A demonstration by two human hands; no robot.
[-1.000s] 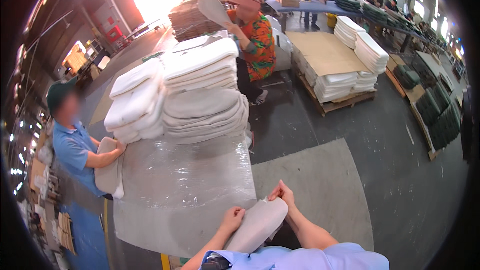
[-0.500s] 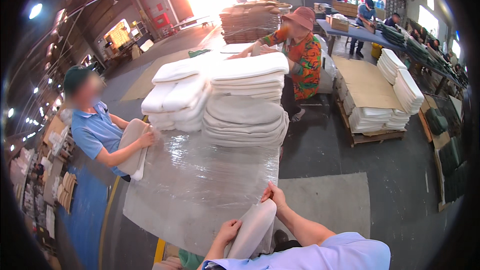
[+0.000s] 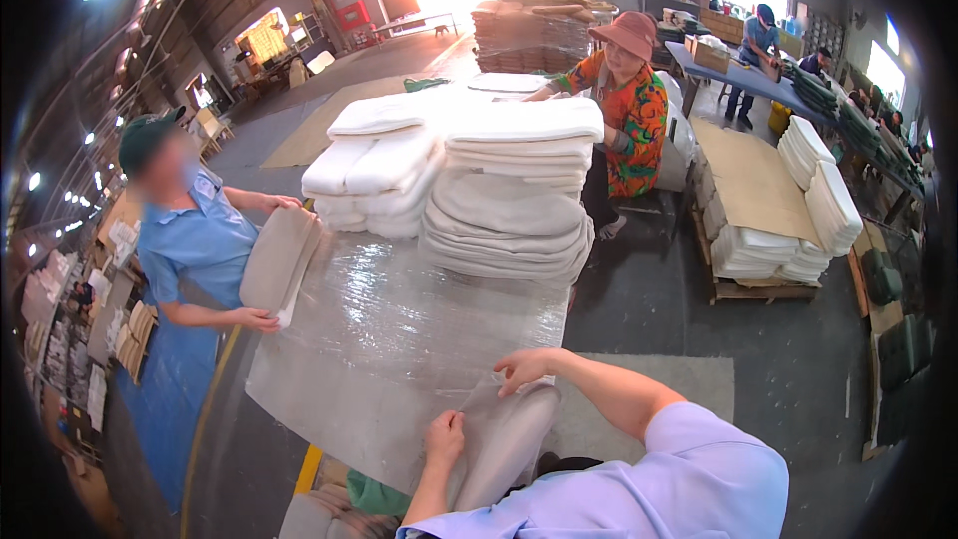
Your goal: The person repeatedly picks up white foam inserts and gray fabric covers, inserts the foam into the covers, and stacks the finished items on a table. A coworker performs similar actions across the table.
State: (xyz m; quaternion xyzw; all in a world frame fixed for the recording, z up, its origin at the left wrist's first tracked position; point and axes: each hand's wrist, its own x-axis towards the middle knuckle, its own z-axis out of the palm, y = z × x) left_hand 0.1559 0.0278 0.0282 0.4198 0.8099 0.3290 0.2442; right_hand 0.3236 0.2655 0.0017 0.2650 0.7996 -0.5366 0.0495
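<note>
A folded grey fabric pad point(image 3: 509, 429) stands at the table's near edge, in front of my body. My left hand point(image 3: 445, 437) is closed on its left edge, the thumb pressed against the fingers. My right hand point(image 3: 525, 369) bends over the top of the pad, its fingertips pinching the upper edge. Beyond my hands, clear plastic sheeting point(image 3: 389, 309) covers the table top. A stack of folded grey pads point(image 3: 507, 225) rests at the far part of the table, with white folded pads point(image 3: 524, 130) behind and above it.
At the left, a co-worker in a blue shirt point(image 3: 205, 250) holds another grey pad point(image 3: 279, 265). Across the table, a co-worker in a patterned top point(image 3: 634, 130) leans beside the stacks. A loaded pallet point(image 3: 763, 289) stands at the right. Grey pads point(image 3: 334, 514) lie below at near left.
My right hand has moved left along the pad's top, and the pad's left layer spreads wider. The left co-worker has turned the grey pad upright, a hand at each end. The view has shifted slightly.
</note>
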